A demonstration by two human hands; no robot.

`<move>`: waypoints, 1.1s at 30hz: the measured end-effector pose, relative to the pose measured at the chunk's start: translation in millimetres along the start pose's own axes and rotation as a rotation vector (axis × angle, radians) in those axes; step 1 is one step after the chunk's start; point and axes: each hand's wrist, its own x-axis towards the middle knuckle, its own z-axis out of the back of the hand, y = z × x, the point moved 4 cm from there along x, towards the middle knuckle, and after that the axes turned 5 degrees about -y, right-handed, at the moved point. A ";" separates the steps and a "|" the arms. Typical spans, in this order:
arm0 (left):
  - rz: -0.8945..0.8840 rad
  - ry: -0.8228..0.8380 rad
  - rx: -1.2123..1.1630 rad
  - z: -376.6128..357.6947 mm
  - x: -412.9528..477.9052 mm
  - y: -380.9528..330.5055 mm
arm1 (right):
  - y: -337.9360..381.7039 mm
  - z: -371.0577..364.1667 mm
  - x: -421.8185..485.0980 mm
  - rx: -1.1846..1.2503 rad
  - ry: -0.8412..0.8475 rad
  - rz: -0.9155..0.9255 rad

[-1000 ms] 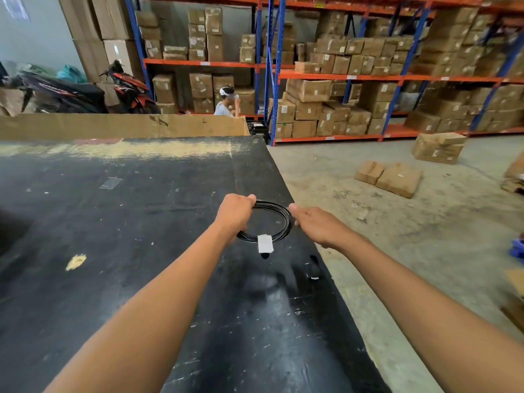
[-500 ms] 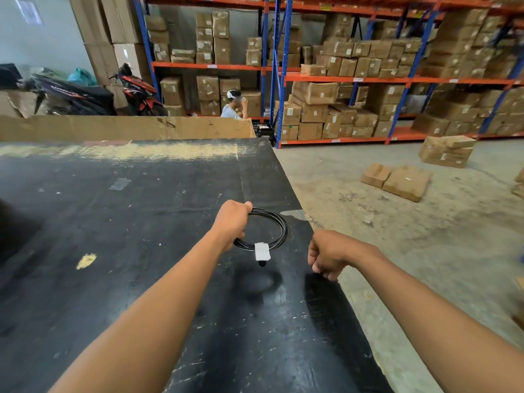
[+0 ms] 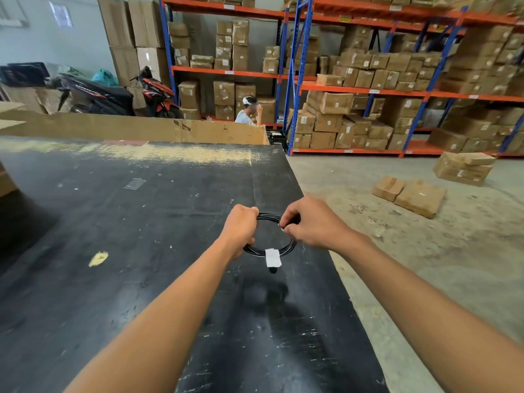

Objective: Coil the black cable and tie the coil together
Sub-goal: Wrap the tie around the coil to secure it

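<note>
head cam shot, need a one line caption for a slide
Both hands, left and right, hold a coiled black cable with a white tag above a black table.

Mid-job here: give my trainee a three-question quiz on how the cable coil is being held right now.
1. True or false: the black cable coil lies flat on the black table.
2. Which hand grips the coil's right side? A) left hand B) right hand
3. Fill in: the white tag sits at the coil's ____ edge.

Key: 1 false, it is held up by both hands; 2 B; 3 near (bottom).
</note>
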 end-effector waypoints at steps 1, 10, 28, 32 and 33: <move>-0.004 -0.001 0.003 1.1 -1.0 -1.6 | 2.0 -7.0 0.8 -0.039 0.048 0.012; -0.057 -0.006 0.059 6.8 -9.4 -8.1 | 7.5 -23.9 12.1 -0.218 -0.053 0.109; -0.180 -0.017 0.106 -4.5 -16.6 -19.2 | -6.4 -17.4 10.5 -0.091 -0.435 0.305; -0.240 -0.063 0.108 -1.6 -13.8 -19.0 | -8.8 -16.1 13.1 -0.013 -0.390 0.278; -0.240 -0.064 0.094 -0.1 -13.5 -18.4 | -10.3 -15.2 14.4 0.018 -0.367 0.264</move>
